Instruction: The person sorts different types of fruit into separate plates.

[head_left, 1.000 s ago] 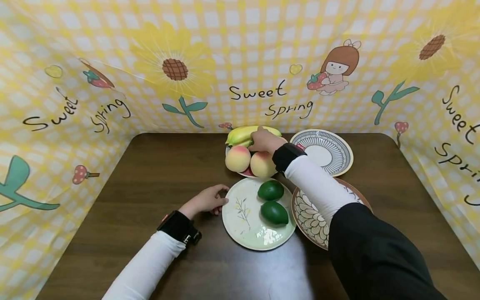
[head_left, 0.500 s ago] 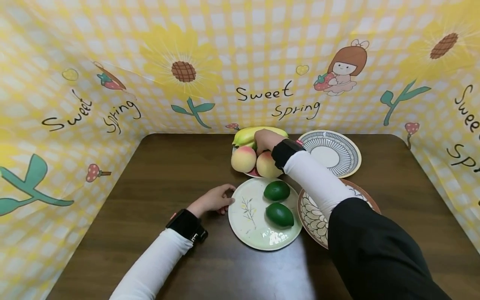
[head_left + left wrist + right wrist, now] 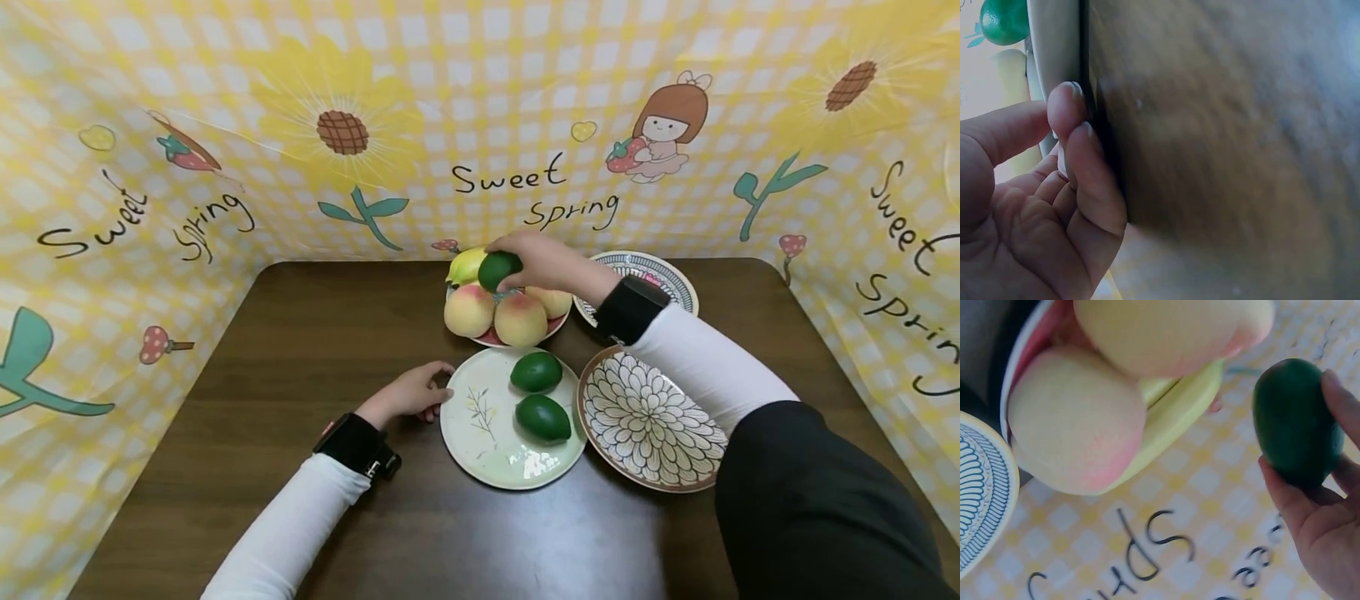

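Quietly, at a dark wooden desk (image 3: 450, 550), a person works among plates of fruit, with directions read as on a clock face from the person's seat. Nearest, a brown-rimmed plate (image 3: 652, 417) with a petal pattern lies at 3 o'clock of a pale plate (image 3: 480, 454), their edges touching or very nearly so. The left hand (image 3: 405, 395) pinches the pale plate's rim between 9 and 10 o'clock, thumb on the upper side and fingers beneath. Glazed and probably ceramic, the plate looks stiff, moderately heavy and chippable; a rim hold like this one suits steadying it. Two green fruits (image 3: 543, 419) rest on it, at 1 and 3 o'clock.

Beyond, at 12 o'clock, a red-lined bowl (image 3: 491, 338) carries peaches (image 3: 521, 319) and bananas (image 3: 467, 267). Toward its 11 o'clock, the right hand (image 3: 542, 258) grips a third green fruit (image 3: 497, 272), which the right wrist view shows apart from the peaches. The fingers hold it on opposite sides, leaving one flank exposed. Smooth and evenly coloured, this fruit may well be a moulded imitation: likely light, firm and hard to bruise, yet apt to slip or roll if squeezed near its narrow tips. The broad middle appears the safest hold.

Farther off, at about 1 o'clock, a line-patterned plate (image 3: 675, 287) sits partly behind the right forearm, before a yellow checked backdrop (image 3: 487, 100).
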`<state>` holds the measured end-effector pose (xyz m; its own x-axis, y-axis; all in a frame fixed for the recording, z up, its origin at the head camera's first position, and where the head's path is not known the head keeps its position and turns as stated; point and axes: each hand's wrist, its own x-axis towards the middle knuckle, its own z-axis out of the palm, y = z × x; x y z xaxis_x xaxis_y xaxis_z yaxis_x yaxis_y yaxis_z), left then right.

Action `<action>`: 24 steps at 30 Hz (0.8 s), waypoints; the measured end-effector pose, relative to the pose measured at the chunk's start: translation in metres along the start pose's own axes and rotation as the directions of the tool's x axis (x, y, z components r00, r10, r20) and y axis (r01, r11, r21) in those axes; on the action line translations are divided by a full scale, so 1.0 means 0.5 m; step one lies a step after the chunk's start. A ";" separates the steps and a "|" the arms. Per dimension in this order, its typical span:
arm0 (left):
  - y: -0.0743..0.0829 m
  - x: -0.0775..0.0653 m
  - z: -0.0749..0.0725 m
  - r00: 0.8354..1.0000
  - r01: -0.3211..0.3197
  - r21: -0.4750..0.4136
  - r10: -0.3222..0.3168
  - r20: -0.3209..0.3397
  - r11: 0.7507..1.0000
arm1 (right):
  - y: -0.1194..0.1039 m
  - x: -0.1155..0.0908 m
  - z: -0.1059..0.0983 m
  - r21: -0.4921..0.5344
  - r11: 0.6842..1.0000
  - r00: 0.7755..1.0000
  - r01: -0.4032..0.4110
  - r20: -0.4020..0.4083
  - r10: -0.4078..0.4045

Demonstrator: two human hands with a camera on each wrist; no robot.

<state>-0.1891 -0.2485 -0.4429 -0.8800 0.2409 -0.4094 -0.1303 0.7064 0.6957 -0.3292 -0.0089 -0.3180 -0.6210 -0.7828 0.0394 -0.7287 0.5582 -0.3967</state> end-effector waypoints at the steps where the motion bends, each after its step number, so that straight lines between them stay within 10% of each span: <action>1: 0.000 -0.001 -0.002 1.000 0.002 0.008 -0.002 0.001 1.000 | -0.008 -0.012 0.005 0.002 0.999 0.999 0.040 0.004 -0.040; 7: -0.002 0.000 -0.004 1.000 -0.012 0.001 0.012 0.004 1.000 | -0.066 -0.073 0.084 0.052 0.967 0.946 0.251 0.199 -0.256; 13: -0.003 0.003 0.003 0.999 -0.032 -0.007 0.032 0.006 0.999 | -0.096 -0.101 0.165 0.046 0.953 0.865 0.299 0.409 -0.291; 24: 0.002 0.000 0.002 1.000 0.000 0.016 0.000 -0.007 1.000 | -0.089 -0.099 0.190 0.107 0.947 0.840 0.304 0.439 -0.319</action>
<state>-0.1887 -0.2474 -0.4428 -0.8832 0.2360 -0.4053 -0.1232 0.7171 0.6860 -0.2387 -0.0214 -0.3891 -0.1622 -0.9564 -0.2427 -0.8479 0.2609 -0.4614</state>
